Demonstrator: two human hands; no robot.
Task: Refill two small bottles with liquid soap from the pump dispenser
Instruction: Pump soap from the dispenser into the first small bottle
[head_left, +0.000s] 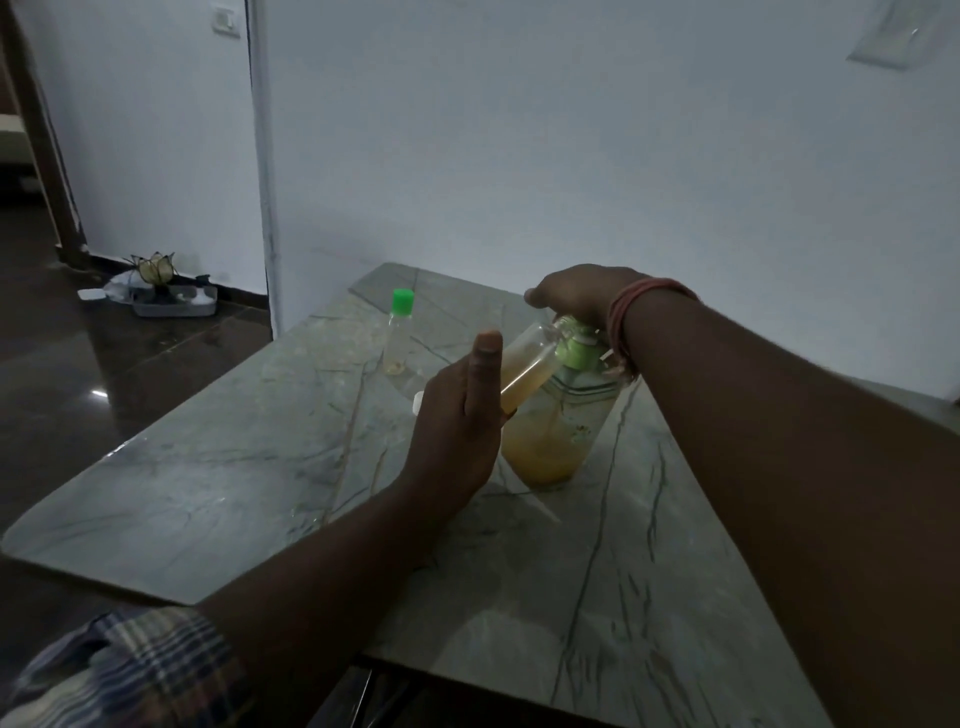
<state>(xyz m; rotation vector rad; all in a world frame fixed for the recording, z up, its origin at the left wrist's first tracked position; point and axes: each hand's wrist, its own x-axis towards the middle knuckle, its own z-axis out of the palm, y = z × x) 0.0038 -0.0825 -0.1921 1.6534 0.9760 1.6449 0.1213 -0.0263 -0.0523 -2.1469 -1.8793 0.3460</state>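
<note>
A left hand (457, 415) holds a tilted small bottle (524, 366), its mouth beside the right-hand fingers. The right hand (576, 293) rests on the pump dispenser (550, 441).

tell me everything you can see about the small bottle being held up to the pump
The small bottle is clear, plastic by the look of it, slim and round, with no cap on. It is tilted, its open mouth raised against the green pump head of the dispenser, its base lower toward the left hand. Amber liquid fills roughly its lower half. The left hand holds its lower end, thumb straight up; the fingers behind it are hidden. It is off the marble table.
</note>
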